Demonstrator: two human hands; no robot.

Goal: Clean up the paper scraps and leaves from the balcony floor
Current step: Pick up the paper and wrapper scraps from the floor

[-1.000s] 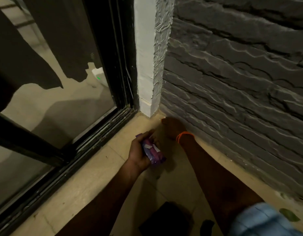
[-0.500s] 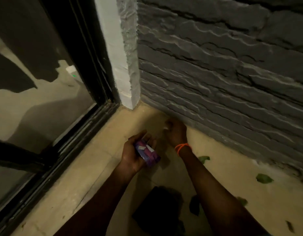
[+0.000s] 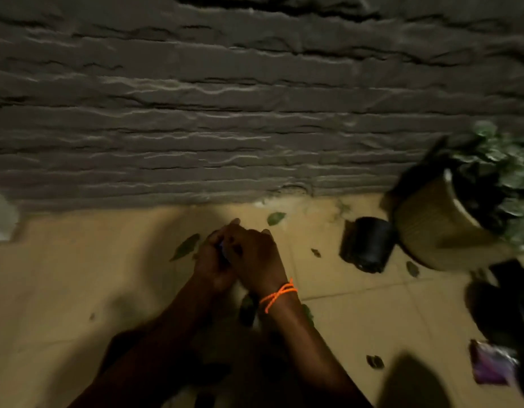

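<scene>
— What litter is on the balcony floor [image 3: 78, 290]?
— Green leaves, scattered flat on the tan tiles. A long leaf [image 3: 185, 246] lies just left of the hands, a small leaf [image 3: 275, 217] near the foot of the wall, and a dark leaf [image 3: 375, 362] lower right.
— Any paper?
— A crumpled purple wrapper [image 3: 491, 366] lies at the right edge. A purple scrap [image 3: 222, 251] barely shows between the hands; too blurred to tell more.

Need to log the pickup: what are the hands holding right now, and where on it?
The left hand grips a purple scrap, almost hidden between the hands; the place of the hold cannot be told. The right hand covers it.
</scene>
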